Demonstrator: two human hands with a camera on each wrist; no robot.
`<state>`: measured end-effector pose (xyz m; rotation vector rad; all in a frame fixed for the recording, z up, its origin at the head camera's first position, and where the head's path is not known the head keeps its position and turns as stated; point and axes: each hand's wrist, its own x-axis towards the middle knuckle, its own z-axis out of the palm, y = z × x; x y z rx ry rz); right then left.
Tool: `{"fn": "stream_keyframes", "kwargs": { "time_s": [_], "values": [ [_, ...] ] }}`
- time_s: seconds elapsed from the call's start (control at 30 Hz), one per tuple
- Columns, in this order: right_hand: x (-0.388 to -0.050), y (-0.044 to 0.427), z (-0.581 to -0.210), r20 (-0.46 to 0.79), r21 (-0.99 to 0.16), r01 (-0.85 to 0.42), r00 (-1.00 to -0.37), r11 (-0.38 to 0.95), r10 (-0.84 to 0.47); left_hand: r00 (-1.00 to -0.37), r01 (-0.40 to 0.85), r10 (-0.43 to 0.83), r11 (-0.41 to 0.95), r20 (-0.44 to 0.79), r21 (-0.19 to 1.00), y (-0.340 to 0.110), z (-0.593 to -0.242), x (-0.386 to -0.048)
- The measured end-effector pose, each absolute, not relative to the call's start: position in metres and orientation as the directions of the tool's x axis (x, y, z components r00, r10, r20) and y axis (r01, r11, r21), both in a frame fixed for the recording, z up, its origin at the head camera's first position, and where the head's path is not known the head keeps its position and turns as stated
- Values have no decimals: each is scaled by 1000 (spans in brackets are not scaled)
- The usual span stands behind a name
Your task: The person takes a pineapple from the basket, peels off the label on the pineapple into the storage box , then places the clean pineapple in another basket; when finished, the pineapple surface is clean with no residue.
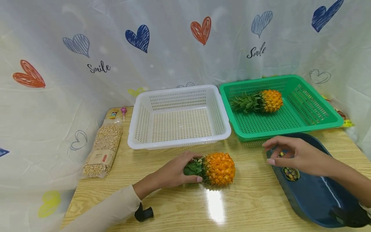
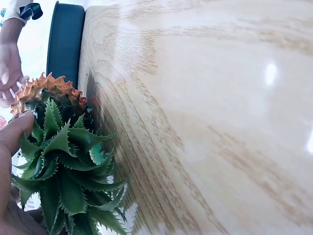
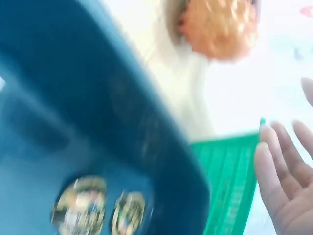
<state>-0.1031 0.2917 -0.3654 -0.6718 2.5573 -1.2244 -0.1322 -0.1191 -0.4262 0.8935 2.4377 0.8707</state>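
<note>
A small orange pineapple (image 1: 219,169) lies on its side near the middle of the wooden table, its green crown (image 2: 63,166) towards the left. My left hand (image 1: 178,170) grips that crown, thumb on the near side; the leaves hide part of the fingers. Over the left rim of a dark blue basin (image 1: 316,190) hovers my right hand (image 1: 298,154), fingers loosely bent and holding nothing. Two round, colourful patches (image 3: 80,208) show inside the basin; their kind is unclear. A second pineapple (image 1: 271,101) lies in the green basket (image 1: 240,130), crown to the left.
A white basket (image 1: 179,141) stands left of the green one, against the curtain. At the table's left edge lie a bag of corn kernels (image 1: 104,145), a purple lollipop (image 1: 123,111) and a small wrapped sweet (image 1: 113,114). Colourful packaging (image 1: 345,119) shows behind the green basket.
</note>
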Motion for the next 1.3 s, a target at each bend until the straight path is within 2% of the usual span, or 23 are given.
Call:
{"fn": "stream_keyframes", "kwargs": {
  "time_s": [0.3, 0.73, 1.0, 1.3],
  "values": [
    [-108, 238, -363, 63, -764, -360, -868, 536, -493, -709, 449, 691, 596, -139, 666, -120, -427, -132],
    [-116, 195, -379, -35, -829, -270, -849, 490, -528, -706, 451, 694, 595, -142, 666, -119, -427, -133],
    [-122, 170, -391, -113, -768, -265, -840, 583, -530, -714, 450, 688, 596, -134, 665, -120, -425, -132],
    [-128, 156, -403, -191, -784, -260, -763, 563, -618, -712, 470, 694, 586, -108, 660, -119, -426, -133]
  ]
}}
